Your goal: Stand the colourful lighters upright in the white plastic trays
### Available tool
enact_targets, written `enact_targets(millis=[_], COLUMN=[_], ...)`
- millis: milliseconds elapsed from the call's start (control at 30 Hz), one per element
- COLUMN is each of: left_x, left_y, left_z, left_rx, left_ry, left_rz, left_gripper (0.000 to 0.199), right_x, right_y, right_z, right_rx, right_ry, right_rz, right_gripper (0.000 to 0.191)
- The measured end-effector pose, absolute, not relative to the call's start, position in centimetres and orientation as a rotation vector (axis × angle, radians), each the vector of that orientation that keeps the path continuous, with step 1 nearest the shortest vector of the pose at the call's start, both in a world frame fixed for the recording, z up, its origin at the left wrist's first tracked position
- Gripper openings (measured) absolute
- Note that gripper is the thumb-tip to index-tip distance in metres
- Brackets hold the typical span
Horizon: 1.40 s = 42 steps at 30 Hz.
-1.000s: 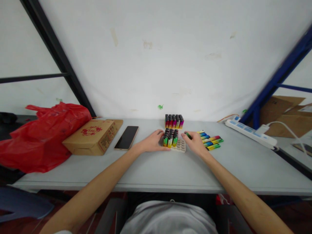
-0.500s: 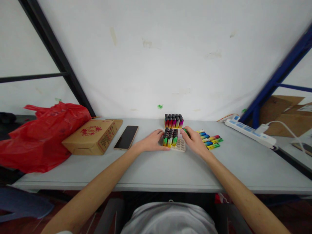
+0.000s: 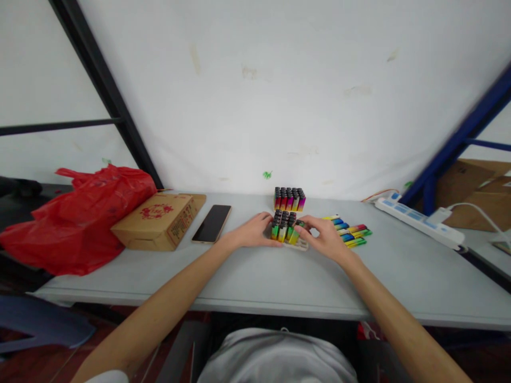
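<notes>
Upright lighters (image 3: 282, 226) with black tops and green and yellow bodies fill the left part of a pale tray (image 3: 302, 246) with round sockets. My left hand (image 3: 255, 232) is curled around the tray's left side, thumb at the near corner and fingers at the far one. Between the thumb and fingers of my right hand (image 3: 322, 235) is a green and yellow lighter (image 3: 294, 236), tilted, its lower end over the tray beside the standing ones. To the right of that hand, several loose lighters (image 3: 353, 234) lie on the table.
Behind the tray stands a block of red and purple lighters (image 3: 289, 199). A phone (image 3: 212, 223), a cardboard box (image 3: 154, 221) and a red plastic bag (image 3: 80, 223) are on the left. A white power strip (image 3: 419, 222) lies along the right of the grey table (image 3: 279, 282).
My right hand has moved left and down over the tray with the lighter, which now stands tilted by the others. My left hand keeps its place at the tray. The view has shifted slightly.
</notes>
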<state>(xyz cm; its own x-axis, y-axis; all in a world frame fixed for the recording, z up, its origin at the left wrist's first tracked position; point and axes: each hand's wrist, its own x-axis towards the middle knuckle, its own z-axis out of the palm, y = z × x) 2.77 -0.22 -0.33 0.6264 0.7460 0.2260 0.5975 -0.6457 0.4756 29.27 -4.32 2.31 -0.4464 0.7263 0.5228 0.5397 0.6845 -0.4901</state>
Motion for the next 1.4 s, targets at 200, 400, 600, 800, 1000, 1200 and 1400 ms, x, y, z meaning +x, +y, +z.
enact_targets(millis=[200,400,600,800,1000,1200,1400], left_x=[2.7,2.7,2.7,2.7,2.5,2.4,2.4], left_y=[0.1,0.0,0.1,0.0,0.1,0.3,0.4], left_z=[-0.8,-0.7,-0.7,-0.5,-0.2,-0.3,-0.6], left_rx=[2.534,2.525,2.538,2.541,2.535,2.557,2.543], left_ry=[1.052,1.051,1.064,1.085,1.081,1.062,1.056], left_rz=[0.612,0.609,0.589,0.559,0.504,0.510,0.554], left_gripper=[0.076,0.077,0.077,0.080,0.083,0.084,0.086], right_x=[29.4,29.6,29.6,31.8,36.3,37.3,35.7], right_y=[-4.0,-3.6,-3.3,-2.2,0.6,1.1,0.7], right_z=[1.8,1.8,1.3,1.6,0.1,-0.7,-0.6], right_rx=[-0.950,-0.913,-1.047,-1.226,-1.588,-2.034,-2.100], right_ry=[-2.318,-2.397,-2.492,-2.203,-1.959,-2.075,-2.163], right_rz=[0.356,0.400,0.240,0.011,-0.279,-0.175,-0.063], right_gripper=[0.035,0.039,0.058,0.057,0.050,0.066,0.063])
